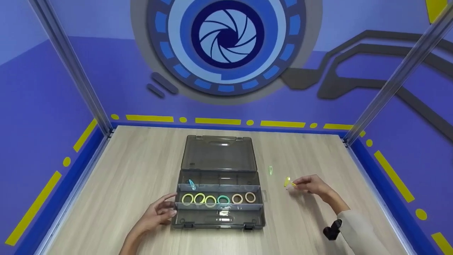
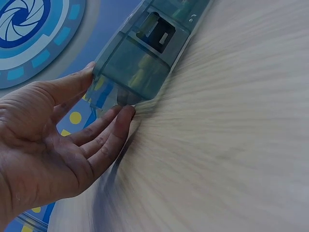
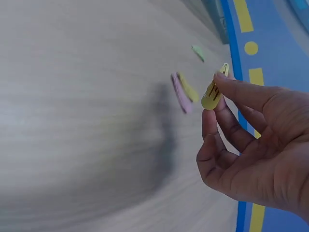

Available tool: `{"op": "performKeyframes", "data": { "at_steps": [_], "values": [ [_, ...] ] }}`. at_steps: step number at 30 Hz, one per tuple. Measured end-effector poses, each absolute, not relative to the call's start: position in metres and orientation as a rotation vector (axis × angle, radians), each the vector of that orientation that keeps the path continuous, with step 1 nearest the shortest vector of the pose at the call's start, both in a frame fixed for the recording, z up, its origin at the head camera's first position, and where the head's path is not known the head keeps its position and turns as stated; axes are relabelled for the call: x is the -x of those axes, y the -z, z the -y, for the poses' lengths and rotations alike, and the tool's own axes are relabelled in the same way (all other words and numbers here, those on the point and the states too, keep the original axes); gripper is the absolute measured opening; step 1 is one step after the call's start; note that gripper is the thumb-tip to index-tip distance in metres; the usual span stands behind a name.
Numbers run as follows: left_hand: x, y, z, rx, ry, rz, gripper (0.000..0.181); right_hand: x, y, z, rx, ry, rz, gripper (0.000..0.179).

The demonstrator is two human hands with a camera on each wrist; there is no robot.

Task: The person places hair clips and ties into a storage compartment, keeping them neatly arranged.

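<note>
A yellow snap hair clip (image 3: 212, 99) is pinched between the thumb and fingers of my right hand (image 1: 313, 185), above the table. Close by lie a pink clip (image 3: 181, 94) and another yellow clip (image 3: 188, 88), side by side; a light green clip (image 1: 270, 170) lies farther back. My left hand (image 1: 155, 214) rests its fingertips against the left end of a grey see-through divided box (image 1: 201, 215), fingers spread and loosely bent. In its back compartment is a blue clip (image 1: 192, 184). The middle compartment holds a row of hair ties (image 1: 223, 200), several in yellow, green and peach.
The box lid (image 1: 219, 154) is swung back onto the wooden table (image 1: 141, 159). Latches sit on the box's front edge. Blue printed panels (image 1: 116, 78) and metal posts (image 1: 396, 78) enclose the table at the back and sides. A black device (image 1: 332, 230) is on the right wrist.
</note>
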State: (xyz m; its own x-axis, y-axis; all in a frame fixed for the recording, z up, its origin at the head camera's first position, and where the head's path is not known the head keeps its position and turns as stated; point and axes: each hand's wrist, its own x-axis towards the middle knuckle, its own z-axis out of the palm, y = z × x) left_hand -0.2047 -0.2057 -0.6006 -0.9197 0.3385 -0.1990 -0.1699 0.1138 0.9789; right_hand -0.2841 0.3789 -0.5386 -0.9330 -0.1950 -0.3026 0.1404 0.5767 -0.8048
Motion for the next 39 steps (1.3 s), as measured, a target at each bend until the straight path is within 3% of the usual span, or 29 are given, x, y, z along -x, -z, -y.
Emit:
{"op": "performKeyframes", "data": {
  "at_steps": [18,39],
  "values": [
    [0.206,0.598,0.201,-0.208,-1.828,-2.046,0.071,0.289,0.532,-0.326,0.189,1.385,-2.308,0.031],
    [0.203,0.595,0.205,-0.160,-1.762,-2.107,0.069,0.299,0.531,-0.262,0.324,1.491,-2.242,0.042]
  ]
}}
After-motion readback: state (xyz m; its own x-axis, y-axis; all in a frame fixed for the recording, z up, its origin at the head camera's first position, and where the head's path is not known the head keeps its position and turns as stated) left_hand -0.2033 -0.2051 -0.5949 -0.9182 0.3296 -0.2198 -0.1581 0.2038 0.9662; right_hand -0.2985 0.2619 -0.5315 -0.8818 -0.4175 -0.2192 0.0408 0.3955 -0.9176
